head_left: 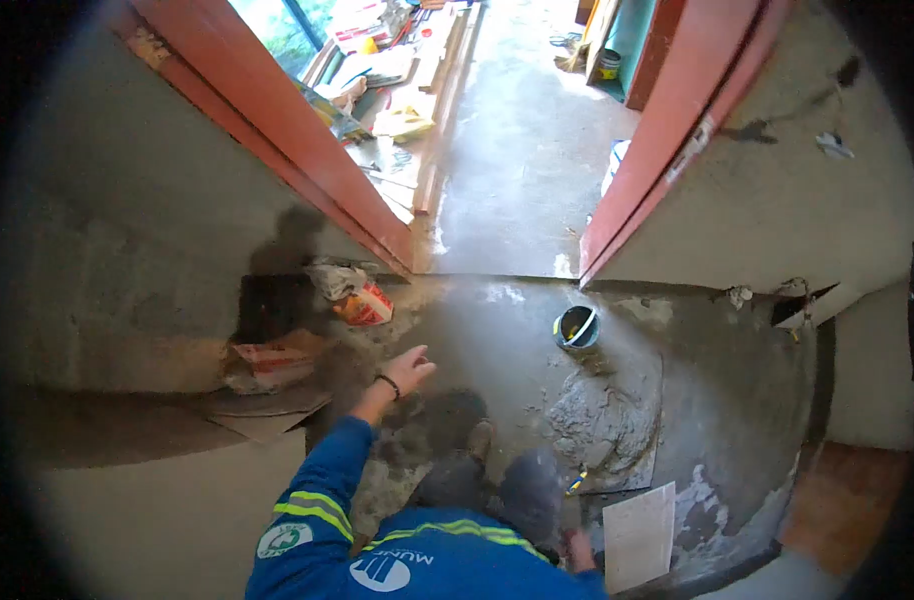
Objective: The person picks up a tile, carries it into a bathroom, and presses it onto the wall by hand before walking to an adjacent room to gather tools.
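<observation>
My left hand (409,371) reaches out over the floor in front of me, a dark band on its wrist. Its fingers are stretched and apart, and nothing shows in them. Down by my right leg, my right hand (580,551) is partly hidden, and its fingers cannot be made out. Beside it lies a flat pale tile (639,538). Beyond the tile, wet mortar (602,425) is heaped on a flat board, and a tool with a yellow and blue handle (577,483) rests at the heap's near edge. A dark bucket (576,328) with a pale handle stands behind the mortar.
A red door frame (649,150) opens onto a concrete passage (527,150). Planks (443,110) and bags line the passage's left side. Torn red-and-white bags (365,304) lie left of my left hand. Cut tile pieces (267,424) sit by the left wall.
</observation>
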A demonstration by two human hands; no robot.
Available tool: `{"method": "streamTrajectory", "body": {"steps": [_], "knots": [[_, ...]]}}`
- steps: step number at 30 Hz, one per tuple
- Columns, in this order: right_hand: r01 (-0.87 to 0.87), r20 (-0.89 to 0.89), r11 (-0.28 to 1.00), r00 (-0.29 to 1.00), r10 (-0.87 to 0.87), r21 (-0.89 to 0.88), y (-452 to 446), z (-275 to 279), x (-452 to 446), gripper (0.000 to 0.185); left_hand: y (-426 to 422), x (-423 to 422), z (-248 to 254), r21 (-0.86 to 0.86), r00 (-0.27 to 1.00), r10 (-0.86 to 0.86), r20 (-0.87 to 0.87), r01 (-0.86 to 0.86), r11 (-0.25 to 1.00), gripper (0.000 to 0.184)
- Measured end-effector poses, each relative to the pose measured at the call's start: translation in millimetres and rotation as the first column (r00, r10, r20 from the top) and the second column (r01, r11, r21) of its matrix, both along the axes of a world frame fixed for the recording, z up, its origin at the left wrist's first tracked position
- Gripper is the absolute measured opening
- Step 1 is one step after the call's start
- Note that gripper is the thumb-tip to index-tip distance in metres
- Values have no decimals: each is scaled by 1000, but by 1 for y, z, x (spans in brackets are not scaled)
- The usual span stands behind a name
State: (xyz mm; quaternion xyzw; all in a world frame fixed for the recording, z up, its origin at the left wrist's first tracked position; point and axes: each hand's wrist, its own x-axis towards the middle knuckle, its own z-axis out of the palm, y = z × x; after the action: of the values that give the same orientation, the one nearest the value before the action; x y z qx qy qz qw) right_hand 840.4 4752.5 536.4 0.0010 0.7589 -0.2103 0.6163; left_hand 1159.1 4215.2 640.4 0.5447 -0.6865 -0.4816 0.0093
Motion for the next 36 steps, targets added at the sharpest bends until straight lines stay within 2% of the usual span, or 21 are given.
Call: {"method": "streamTrajectory", "body": {"steps": [1,2,3,5,8,12,14,15,16,17,18,20,22,24,27,30,32,33,34,35,36], "knots": [[-450,-409,881,838,360,-146,-40,-6,-15,21,-13,11,19,-10,999,23,49,-23,1000,66],[-81,-177,996,981,75,-31,-85,-16,-32,19,-31,20,29,-26,994,46,97,-44,999,65],[-23,-229,954,972,-49,-300,-96,-68,-55,18,-45,35,21,-20,994,50,93,-48,999,65],[90,-233,980,964,-130,-175,-199,-38,-85,19,-65,73,-10,82,978,135,158,-149,985,61],[-86,-373,982,928,17,-170,-325,-53,-121,20,-126,92,-29,300,941,-58,333,-47,953,63],[-219,-355,958,924,143,-185,-509,-74,-161,24,-211,73,-53,292,950,205,235,-270,918,61],[-337,-204,941,920,334,21,-610,-93,-179,21,-265,54,-64,285,889,318,330,-415,864,59],[-334,-174,941,925,338,49,-635,-108,-181,21,-273,64,-102,99,847,217,485,-299,949,57],[-790,-491,612,529,692,11,-677,-135,-198,21,-291,61,-100,123,844,210,494,-307,944,57],[-984,-732,95,-46,679,150,-735,-149,-214,21,-315,47,-100,198,884,187,428,-293,935,55],[-778,-670,613,529,520,-138,-804,-93,-201,23,-333,34,-98,277,920,164,357,-272,921,53],[-629,-558,670,743,370,-393,-906,-78,-204,31,-368,6,-79,239,937,263,229,-316,918,54],[-567,-447,718,807,386,-403,-1022,55,-174,32,-407,-16,-67,139,939,332,92,-342,929,58],[-564,-432,633,822,370,-530,-1082,53,-177,34,-451,-28,-65,135,926,374,59,-378,916,61],[-568,-413,650,820,396,-505,-1141,84,-162,35,-501,-32,-88,170,867,489,90,-497,851,57],[-792,-593,544,586,552,-276,-1132,41,-184,36,-555,-20,-146,239,871,463,163,-490,838,58],[-757,-482,621,630,609,-205,-1121,60,-177,35,-604,-10,-160,358,869,413,272,-490,795,59],[-881,-566,472,402,720,-26,-1081,9,-213,31,-624,0,-180,345,877,364,316,-463,816,58],[-877,-581,473,429,692,-83,-1077,30,-203,26,-644,8,-201,337,878,316,359,-438,834,56],[-737,-311,675,648,695,-28,-1080,57,-193,21,-681,6,-177,369,845,357,397,-504,781,51],[-671,-258,734,695,671,102,-1054,38,-206,15,-692,18,-218,259,870,368,327,-457,851,45]]}}
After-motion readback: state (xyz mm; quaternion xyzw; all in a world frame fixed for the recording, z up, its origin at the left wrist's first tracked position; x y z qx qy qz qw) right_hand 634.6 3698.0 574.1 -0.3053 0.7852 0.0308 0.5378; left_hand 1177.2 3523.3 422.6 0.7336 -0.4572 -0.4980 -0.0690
